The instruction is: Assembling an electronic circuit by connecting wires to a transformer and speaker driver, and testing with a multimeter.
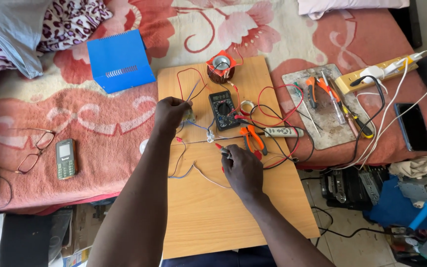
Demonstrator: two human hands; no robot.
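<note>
Head view: left hand (170,112) pinches wires (190,94) at board center; right hand (242,168) grips red probe (222,150) at 5 o'clock of multimeter (223,110). Probe may slip off, shorting tangled leads.

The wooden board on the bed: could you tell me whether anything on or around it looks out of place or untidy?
The wooden board juts past the bed's edge, unsupported at its near end. Loose wires tangle beside the multimeter. The left hand pinches wire ends and the right hand holds a red probe.
</note>
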